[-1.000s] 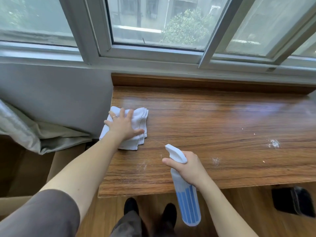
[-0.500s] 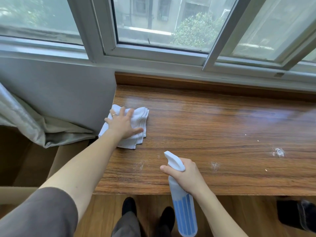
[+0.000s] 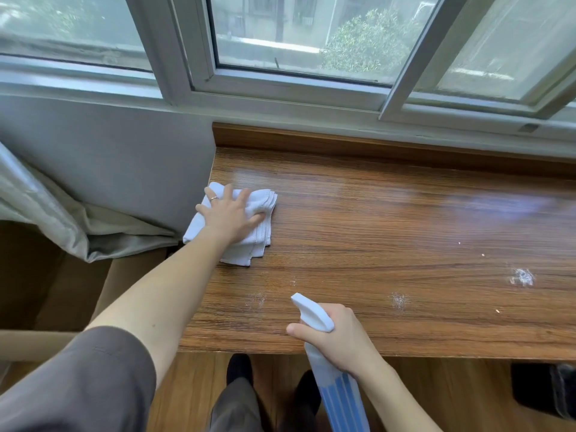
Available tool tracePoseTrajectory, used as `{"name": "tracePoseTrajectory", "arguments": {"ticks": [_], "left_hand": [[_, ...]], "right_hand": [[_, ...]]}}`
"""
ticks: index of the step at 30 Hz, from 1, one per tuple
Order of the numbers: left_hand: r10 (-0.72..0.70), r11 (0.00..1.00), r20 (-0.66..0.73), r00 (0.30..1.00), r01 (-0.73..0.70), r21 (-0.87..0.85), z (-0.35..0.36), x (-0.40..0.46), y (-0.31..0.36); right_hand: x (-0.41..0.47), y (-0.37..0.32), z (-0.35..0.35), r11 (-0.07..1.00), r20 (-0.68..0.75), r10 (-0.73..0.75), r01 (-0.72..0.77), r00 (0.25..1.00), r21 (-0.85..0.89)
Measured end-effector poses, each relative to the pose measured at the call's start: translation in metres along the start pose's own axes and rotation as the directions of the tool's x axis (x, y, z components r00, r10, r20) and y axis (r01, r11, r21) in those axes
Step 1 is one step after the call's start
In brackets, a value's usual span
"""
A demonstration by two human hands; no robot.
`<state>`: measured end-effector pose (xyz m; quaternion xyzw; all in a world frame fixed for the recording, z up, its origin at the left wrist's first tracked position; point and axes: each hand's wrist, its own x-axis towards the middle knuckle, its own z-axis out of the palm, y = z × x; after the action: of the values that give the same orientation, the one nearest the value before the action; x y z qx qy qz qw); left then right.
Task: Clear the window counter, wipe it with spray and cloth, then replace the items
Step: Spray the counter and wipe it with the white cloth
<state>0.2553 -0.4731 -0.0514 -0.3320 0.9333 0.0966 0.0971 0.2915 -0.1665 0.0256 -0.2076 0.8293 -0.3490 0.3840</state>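
Bench (image 3: 389, 232) of brown wood runs under the window frame (image 3: 280, 88), w/ white specks near its front edge. White folded cloth (image 3: 258, 241) lies at the bench's left end, partly over the edge. Left hand (image 3: 229, 213) is flat on the cloth, fingers spread & straight, pressing down; ring on one finger. Right hand (image 3: 339, 338) is wrapped round the neck of the spray bottle (image 3: 336, 388), held at the bench's front edge, white nozzle aimed up-left over the wood. Grey curtain (image 3: 46, 213) bunches at far left.
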Motion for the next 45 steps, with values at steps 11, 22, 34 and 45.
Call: {"name": "tracePoseTrajectory", "arguments": {"ticks": [11,22,34,45], "left_hand": [[0.013,1.000,-0.053,0.999,-0.014,-0.017,0.006,-0.031,0.016],[0.096,0.995,-0.108,0.989,-0.093,0.032,0.030,-0.075,0.017],[0.156,0.984,-0.045,0.987,-0.151,0.090,0.004,-0.008,0.014],[0.112,0.993,-0.031,0.993,-0.113,-0.024,0.023,-0.086,0.016]], "right_hand": [[0.009,-0.013,-0.018,0.995,-0.111,-0.056,0.064,0.992,0.073],[0.019,-0.022,-0.018,0.995,-0.107,-0.085,0.090,0.991,0.044],[0.020,-0.020,-0.017,0.996,-0.109,-0.065,0.071,0.992,0.056],[0.015,-0.018,-0.020,0.997,-0.140,-0.048,0.055,0.989,0.052]]}}
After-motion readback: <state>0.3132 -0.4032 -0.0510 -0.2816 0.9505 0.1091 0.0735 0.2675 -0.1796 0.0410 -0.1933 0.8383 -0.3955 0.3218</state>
